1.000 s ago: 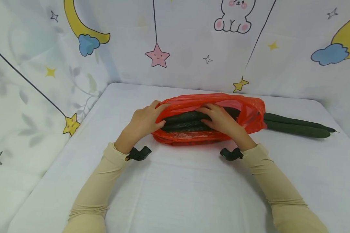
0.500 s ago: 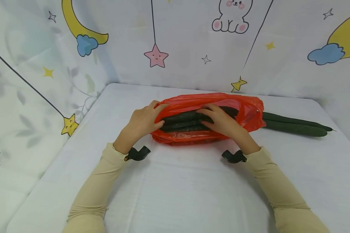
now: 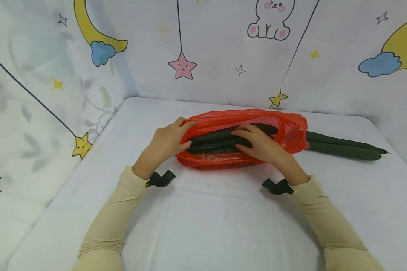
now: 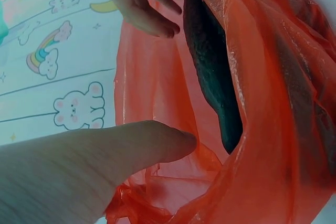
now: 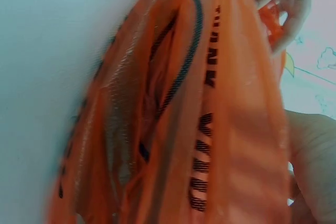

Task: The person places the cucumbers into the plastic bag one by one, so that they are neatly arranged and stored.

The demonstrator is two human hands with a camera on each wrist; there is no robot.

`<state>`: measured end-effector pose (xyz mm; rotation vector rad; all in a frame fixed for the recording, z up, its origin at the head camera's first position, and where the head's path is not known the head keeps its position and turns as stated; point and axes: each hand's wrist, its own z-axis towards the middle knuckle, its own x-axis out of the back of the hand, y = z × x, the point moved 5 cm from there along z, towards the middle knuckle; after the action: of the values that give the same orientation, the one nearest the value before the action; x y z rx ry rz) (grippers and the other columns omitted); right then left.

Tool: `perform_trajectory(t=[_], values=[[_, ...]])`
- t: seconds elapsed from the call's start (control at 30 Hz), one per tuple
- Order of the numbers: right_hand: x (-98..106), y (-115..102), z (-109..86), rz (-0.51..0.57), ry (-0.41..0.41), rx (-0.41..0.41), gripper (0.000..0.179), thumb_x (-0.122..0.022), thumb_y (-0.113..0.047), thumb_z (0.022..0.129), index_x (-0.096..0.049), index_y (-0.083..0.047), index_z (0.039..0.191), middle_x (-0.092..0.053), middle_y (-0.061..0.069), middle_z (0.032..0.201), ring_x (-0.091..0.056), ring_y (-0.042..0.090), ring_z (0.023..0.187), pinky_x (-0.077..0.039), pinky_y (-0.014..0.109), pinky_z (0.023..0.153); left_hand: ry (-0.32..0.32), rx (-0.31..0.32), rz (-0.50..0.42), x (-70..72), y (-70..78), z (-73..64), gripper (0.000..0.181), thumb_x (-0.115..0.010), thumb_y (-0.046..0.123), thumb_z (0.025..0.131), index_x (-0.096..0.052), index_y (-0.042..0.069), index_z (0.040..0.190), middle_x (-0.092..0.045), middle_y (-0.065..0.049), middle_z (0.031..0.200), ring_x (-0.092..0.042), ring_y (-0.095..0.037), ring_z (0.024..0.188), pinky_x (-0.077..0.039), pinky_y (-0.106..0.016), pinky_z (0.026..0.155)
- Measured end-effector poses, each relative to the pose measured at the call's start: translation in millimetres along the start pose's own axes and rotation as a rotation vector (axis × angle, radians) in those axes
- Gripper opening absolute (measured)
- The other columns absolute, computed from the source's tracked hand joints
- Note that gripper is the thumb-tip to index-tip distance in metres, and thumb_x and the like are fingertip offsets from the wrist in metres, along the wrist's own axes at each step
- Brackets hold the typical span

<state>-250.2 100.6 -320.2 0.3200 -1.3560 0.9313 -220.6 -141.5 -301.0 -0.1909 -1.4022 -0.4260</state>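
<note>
A red plastic bag (image 3: 220, 160) lies on its side with its mouth spread, dark green cucumbers (image 3: 210, 136) inside it. At the bag's left end my left hand (image 3: 165, 141) holds the rim, thumb inside the mouth. My right hand (image 3: 264, 145) is over the cucumbers at the mouth, fingers spread and loosely bent. In the left wrist view, that right hand (image 4: 144, 3) appears beside the tip of one cucumber (image 4: 212, 66), apparently not gripping it. The right wrist view is blurred and mostly filled by the bag (image 5: 241, 129), which has dark printed lettering.
Two more cucumbers (image 3: 346, 149) lie side by side to the right, partly behind the bag's right end. Everything rests on a white-covered table (image 3: 217, 218). A printed cloth backdrop (image 3: 217, 82) rises behind it. Dark camera mounts (image 3: 161, 178) sit at both wrists.
My right hand has drawn back slightly to the right and toward me, and its fingers have come a little off the cucumbers. The left hand and the bag stay nearly still.
</note>
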Motion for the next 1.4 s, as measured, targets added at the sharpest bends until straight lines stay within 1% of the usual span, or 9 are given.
perform_trajectory(t=[0.17, 0.53, 0.77, 0.97, 1.0, 1.1, 1.17, 1.23, 1.4], values=[[7.5, -6.4, -7.0, 0.015, 0.019, 0.025, 0.043, -0.074, -0.011, 0.086, -0.062, 0.000, 0.126, -0.056, 0.018, 0.124, -0.051, 0.034, 0.117, -0.049, 0.050, 0.095, 0.006, -0.009, -0.002, -0.4, 0.7, -0.9, 0.059, -0.070, 0.027, 0.090, -0.048, 0.014, 0.143, -0.053, -0.016, 0.133, -0.065, -0.027, 0.079, -0.051, -0.033, 0.053], [23.8, -16.0, -23.8, 0.014, 0.043, 0.038, 0.042, -0.074, -0.008, 0.086, -0.063, -0.002, 0.126, -0.056, 0.016, 0.123, -0.051, 0.032, 0.118, -0.050, 0.048, 0.093, -0.002, -0.008, 0.004, -3.5, 0.1, -0.6, 0.059, -0.069, 0.027, 0.090, -0.047, 0.014, 0.144, -0.053, -0.015, 0.133, -0.063, -0.026, 0.075, -0.048, -0.032, 0.050], [39.6, -29.3, -34.0, -0.018, 0.145, 0.122, 0.043, -0.077, -0.005, 0.082, -0.065, -0.003, 0.122, -0.058, 0.015, 0.122, -0.053, 0.031, 0.115, -0.053, 0.046, 0.087, 0.014, -0.018, 0.007, -2.4, 1.5, -0.6, 0.059, -0.070, 0.027, 0.090, -0.048, 0.013, 0.143, -0.053, -0.015, 0.132, -0.062, -0.026, 0.072, -0.046, -0.030, 0.048], [58.1, -33.2, -41.5, -0.049, 0.234, 0.156, 0.046, -0.080, -0.004, 0.078, -0.065, -0.003, 0.121, -0.059, 0.015, 0.122, -0.054, 0.029, 0.114, -0.055, 0.043, 0.081, 0.045, -0.039, 0.025, -0.1, 2.2, -1.1, 0.059, -0.070, 0.027, 0.089, -0.049, 0.012, 0.142, -0.055, -0.015, 0.130, -0.063, -0.026, 0.072, -0.047, -0.032, 0.048], [61.2, -33.4, -43.3, -0.055, 0.250, 0.162, 0.045, -0.080, -0.006, 0.079, -0.065, -0.003, 0.121, -0.059, 0.014, 0.122, -0.054, 0.029, 0.114, -0.054, 0.041, 0.081, 0.049, -0.041, 0.027, -0.1, 2.3, -1.1, 0.058, -0.070, 0.027, 0.089, -0.049, 0.012, 0.142, -0.055, -0.015, 0.130, -0.063, -0.026, 0.072, -0.047, -0.032, 0.049], [69.4, -32.9, -48.1, -0.075, 0.293, 0.184, 0.040, -0.071, -0.027, 0.090, -0.065, -0.005, 0.123, -0.059, 0.013, 0.122, -0.055, 0.027, 0.113, -0.050, 0.034, 0.081, 0.055, -0.046, 0.030, -0.2, 2.8, -1.0, 0.058, -0.070, 0.027, 0.090, -0.049, 0.012, 0.141, -0.055, -0.015, 0.129, -0.064, -0.027, 0.074, -0.048, -0.033, 0.050], [74.4, -31.6, -51.1, -0.076, 0.314, 0.187, 0.046, -0.058, -0.041, 0.094, -0.065, -0.006, 0.124, -0.060, 0.013, 0.123, -0.055, 0.027, 0.111, -0.048, 0.029, 0.079, 0.052, -0.045, 0.029, -0.4, 3.3, -1.1, 0.058, -0.070, 0.027, 0.090, -0.049, 0.012, 0.141, -0.055, -0.015, 0.129, -0.064, -0.027, 0.074, -0.048, -0.033, 0.050], [79.1, -29.4, -54.0, -0.067, 0.327, 0.185, 0.056, -0.046, -0.051, 0.095, -0.065, -0.007, 0.124, -0.060, 0.012, 0.123, -0.055, 0.027, 0.111, -0.046, 0.022, 0.079, 0.051, -0.044, 0.027, -0.3, 3.8, -1.1, 0.058, -0.070, 0.027, 0.089, -0.049, 0.012, 0.142, -0.055, -0.015, 0.129, -0.064, -0.027, 0.074, -0.048, -0.033, 0.050], [90.2, -22.7, -60.9, -0.004, 0.369, 0.197, 0.056, -0.047, -0.052, 0.095, -0.066, -0.006, 0.121, -0.060, 0.013, 0.123, -0.054, 0.029, 0.114, -0.039, 0.008, 0.089, 0.044, -0.044, 0.028, -0.3, 5.1, -0.8, 0.059, -0.070, 0.027, 0.089, -0.049, 0.013, 0.142, -0.054, -0.015, 0.130, -0.064, -0.028, 0.075, -0.048, -0.033, 0.050]])
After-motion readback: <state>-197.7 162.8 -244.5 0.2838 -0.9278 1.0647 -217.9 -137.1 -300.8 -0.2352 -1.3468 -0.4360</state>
